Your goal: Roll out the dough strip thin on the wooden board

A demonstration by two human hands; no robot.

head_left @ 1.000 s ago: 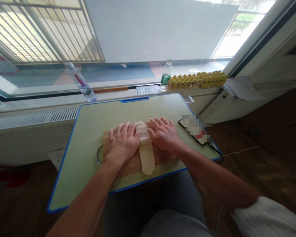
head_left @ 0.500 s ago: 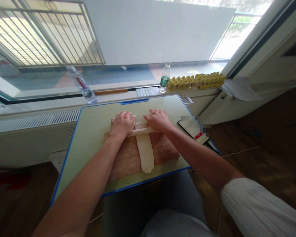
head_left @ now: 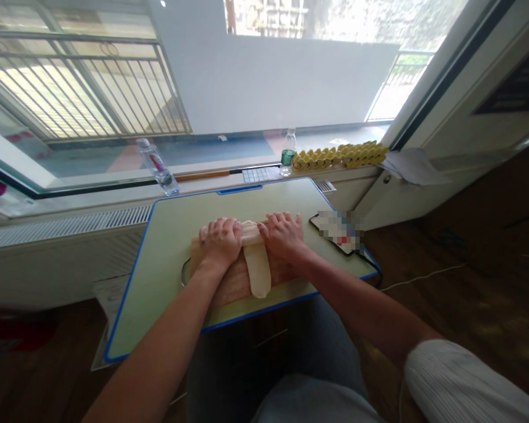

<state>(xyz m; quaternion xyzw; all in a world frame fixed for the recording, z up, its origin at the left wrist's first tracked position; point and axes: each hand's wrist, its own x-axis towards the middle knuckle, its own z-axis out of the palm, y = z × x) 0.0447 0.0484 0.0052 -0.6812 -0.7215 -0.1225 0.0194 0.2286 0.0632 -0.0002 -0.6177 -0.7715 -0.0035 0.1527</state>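
Note:
A pale rolling pin lies crosswise over a long, flat strip of dough. My left hand is closed over the pin's left end, and my right hand over its right end; both ends are hidden beneath the hands. The dough runs toward me from under the pin, its rounded near end lying on a brown wooden board. A bit of dough also shows beyond the pin, between my hands. At the board's left side a metal loop handle sticks out.
The board rests on a pale green, blue-edged table. A phone with a black cable lies at its right. Along the windowsill stand a tilted bottle, a green-labelled bottle and yellow egg trays. A radiator grille is at the left.
The pin and both hands have shifted slightly on the dough, with the hands lying flatter over the pin. The camera view has tilted, and the loop handle now shows at left.

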